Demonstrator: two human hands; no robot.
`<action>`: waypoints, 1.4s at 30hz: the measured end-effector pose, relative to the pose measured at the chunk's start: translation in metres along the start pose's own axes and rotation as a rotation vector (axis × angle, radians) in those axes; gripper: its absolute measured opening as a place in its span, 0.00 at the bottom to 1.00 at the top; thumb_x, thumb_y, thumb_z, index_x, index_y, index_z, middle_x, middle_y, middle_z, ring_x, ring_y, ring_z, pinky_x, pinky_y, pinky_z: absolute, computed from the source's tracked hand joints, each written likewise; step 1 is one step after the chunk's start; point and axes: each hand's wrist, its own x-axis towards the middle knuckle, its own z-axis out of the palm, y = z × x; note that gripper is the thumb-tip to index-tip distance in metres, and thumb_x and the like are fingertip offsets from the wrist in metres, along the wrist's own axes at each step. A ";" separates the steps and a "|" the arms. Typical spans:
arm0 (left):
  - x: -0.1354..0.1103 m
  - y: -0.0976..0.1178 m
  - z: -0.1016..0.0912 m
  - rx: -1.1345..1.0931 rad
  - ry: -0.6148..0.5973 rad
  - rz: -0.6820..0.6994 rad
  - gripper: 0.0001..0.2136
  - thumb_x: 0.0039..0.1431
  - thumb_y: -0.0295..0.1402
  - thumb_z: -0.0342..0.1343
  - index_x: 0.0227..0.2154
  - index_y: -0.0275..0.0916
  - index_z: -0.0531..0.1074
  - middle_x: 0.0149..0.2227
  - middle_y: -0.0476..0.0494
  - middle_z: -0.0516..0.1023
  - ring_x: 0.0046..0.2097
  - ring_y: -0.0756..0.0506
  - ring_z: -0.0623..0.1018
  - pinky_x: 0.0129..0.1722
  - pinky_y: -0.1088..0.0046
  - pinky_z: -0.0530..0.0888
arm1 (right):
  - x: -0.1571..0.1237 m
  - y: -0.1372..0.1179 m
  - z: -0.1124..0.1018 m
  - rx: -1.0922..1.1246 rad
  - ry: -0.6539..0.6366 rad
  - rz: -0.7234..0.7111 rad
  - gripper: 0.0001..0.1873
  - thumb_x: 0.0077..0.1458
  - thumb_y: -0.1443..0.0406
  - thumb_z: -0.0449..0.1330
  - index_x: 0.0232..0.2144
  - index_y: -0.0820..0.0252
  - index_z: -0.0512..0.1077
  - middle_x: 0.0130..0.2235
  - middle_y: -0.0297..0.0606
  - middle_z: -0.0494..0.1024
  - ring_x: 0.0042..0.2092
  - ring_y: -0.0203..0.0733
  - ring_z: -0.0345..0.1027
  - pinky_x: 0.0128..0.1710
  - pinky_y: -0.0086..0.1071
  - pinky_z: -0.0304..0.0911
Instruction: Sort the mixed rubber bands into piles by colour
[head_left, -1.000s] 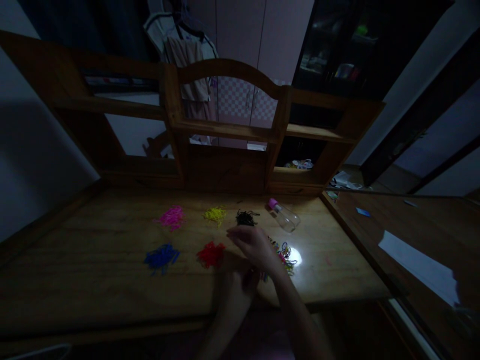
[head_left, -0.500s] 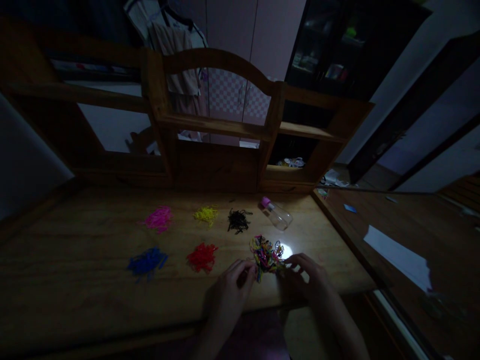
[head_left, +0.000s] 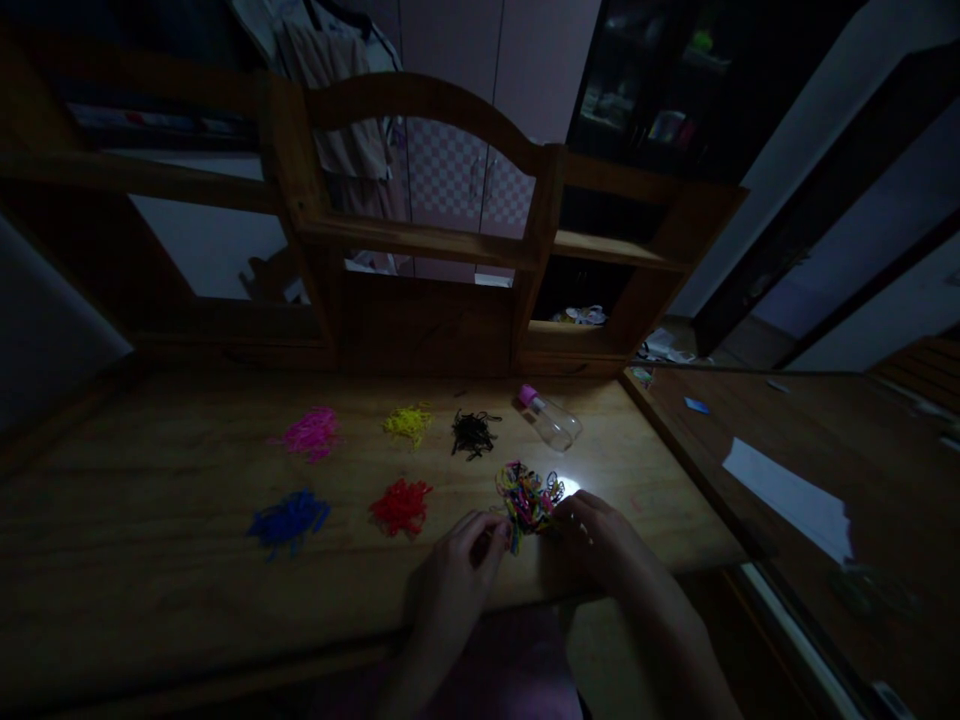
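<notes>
A mixed heap of multicoloured rubber bands lies on the wooden desk between my two hands. At its left edge is my left hand, thumb and forefinger pinched together; whatever they hold is too small to make out. My right hand curls against the heap's right side, its fingertips closed and partly hidden among the bands. Sorted by colour, other small piles lie farther left: red bands, blue bands, pink bands, yellow bands and black bands.
A clear bottle with a pink cap lies on its side behind the mixed heap. Wooden shelving rises along the back of the desk. To the right, a brown surface carries white paper and a small blue card.
My right hand has moved in closer to the heap, and its fingers have drawn together. My left hand keeps its pinch at the left edge. The camera view has shifted slightly.
</notes>
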 end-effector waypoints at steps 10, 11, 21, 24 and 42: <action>0.000 -0.001 0.002 0.010 0.007 0.015 0.11 0.64 0.37 0.48 0.33 0.42 0.74 0.37 0.48 0.79 0.39 0.47 0.77 0.40 0.75 0.71 | 0.025 -0.003 0.004 -0.233 -0.132 -0.063 0.12 0.50 0.76 0.54 0.36 0.61 0.70 0.35 0.39 0.73 0.30 0.37 0.63 0.28 0.30 0.48; 0.000 -0.001 0.001 0.018 0.010 0.012 0.11 0.64 0.37 0.48 0.33 0.42 0.74 0.37 0.47 0.79 0.39 0.47 0.77 0.40 0.75 0.71 | 0.026 -0.003 0.004 -0.210 -0.133 -0.074 0.12 0.49 0.77 0.54 0.36 0.61 0.70 0.35 0.39 0.73 0.29 0.36 0.63 0.27 0.30 0.48; 0.000 0.002 -0.002 0.025 -0.004 0.025 0.12 0.64 0.38 0.47 0.33 0.42 0.74 0.36 0.47 0.79 0.39 0.46 0.77 0.39 0.74 0.70 | 0.014 0.003 -0.028 0.309 -0.021 -0.024 0.04 0.48 0.71 0.58 0.30 0.59 0.68 0.26 0.30 0.69 0.27 0.34 0.63 0.25 0.25 0.53; 0.000 0.002 -0.002 0.025 -0.004 0.017 0.11 0.64 0.38 0.47 0.33 0.43 0.74 0.36 0.47 0.79 0.39 0.46 0.77 0.38 0.74 0.70 | 0.014 0.011 -0.028 0.610 -0.073 0.074 0.05 0.50 0.69 0.58 0.33 0.59 0.67 0.25 0.29 0.70 0.26 0.35 0.66 0.24 0.25 0.58; 0.000 0.003 -0.002 -0.009 0.029 0.036 0.12 0.63 0.37 0.47 0.32 0.42 0.75 0.36 0.46 0.79 0.38 0.46 0.78 0.38 0.74 0.72 | 0.025 0.022 -0.015 0.932 0.071 0.336 0.22 0.42 0.51 0.70 0.34 0.63 0.80 0.35 0.45 0.82 0.39 0.50 0.76 0.42 0.40 0.70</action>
